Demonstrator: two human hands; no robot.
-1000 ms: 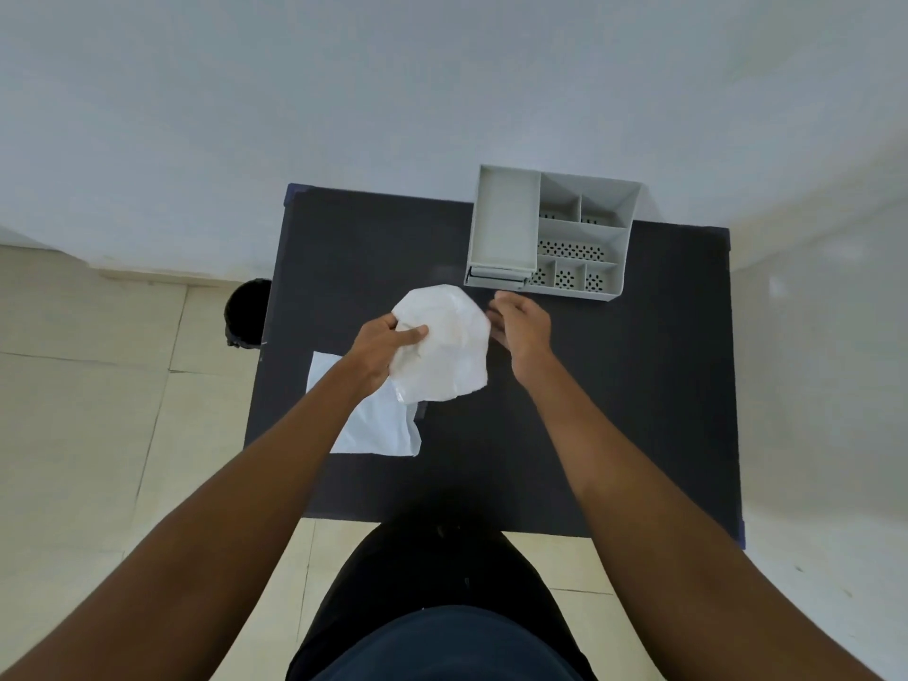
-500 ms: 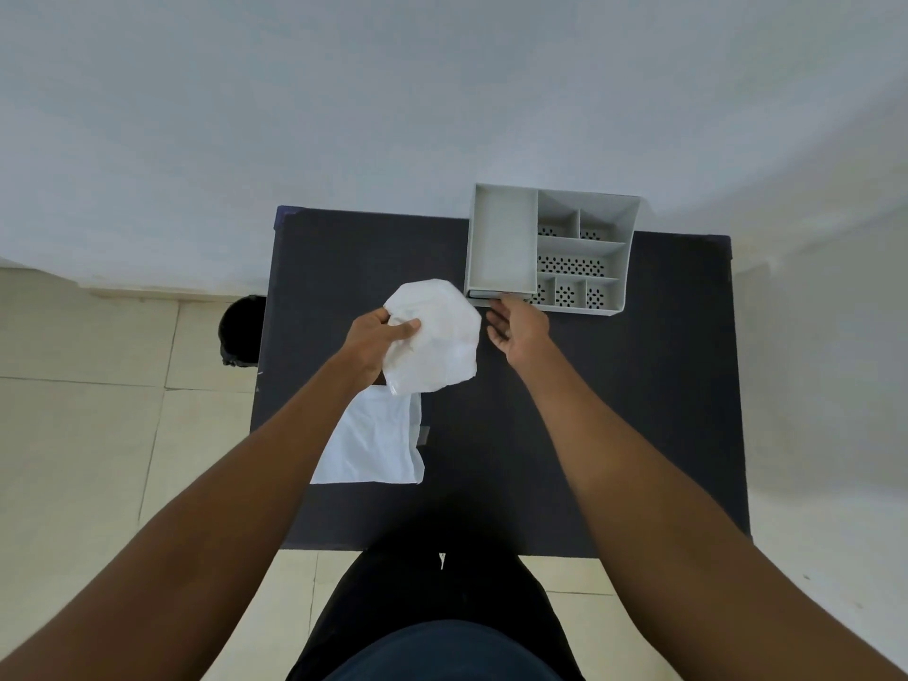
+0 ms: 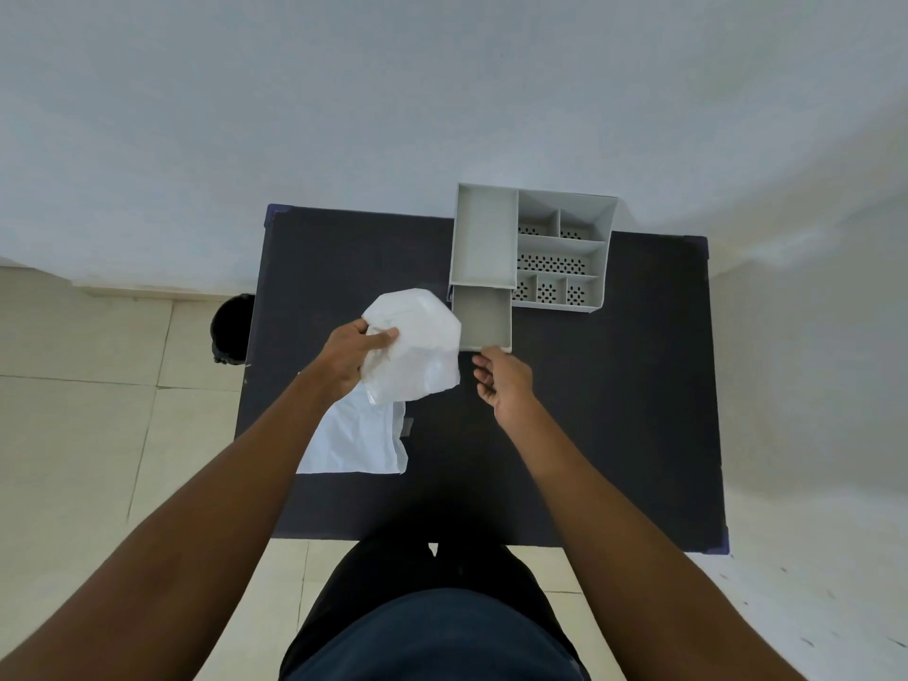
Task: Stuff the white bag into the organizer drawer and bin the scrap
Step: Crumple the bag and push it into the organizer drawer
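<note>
My left hand (image 3: 351, 358) grips a crumpled white bag (image 3: 417, 349) and holds it above the dark table (image 3: 614, 410), just left of the drawer. The grey organizer (image 3: 535, 253) stands at the table's far edge. Its drawer (image 3: 484, 319) is pulled out toward me and looks empty. At the drawer's front edge my right hand (image 3: 501, 385) has its fingertips curled on the drawer front. A flat white scrap sheet (image 3: 354, 442) lies on the table under my left wrist.
A black bin (image 3: 231, 329) stands on the tiled floor off the table's left side. The organizer has several small perforated compartments on its right half. A white wall runs behind the table.
The drawer has slid out toward me, drawn by my right hand, which moved back from the organizer's front. My left hand still holds the bag in about the same place.
</note>
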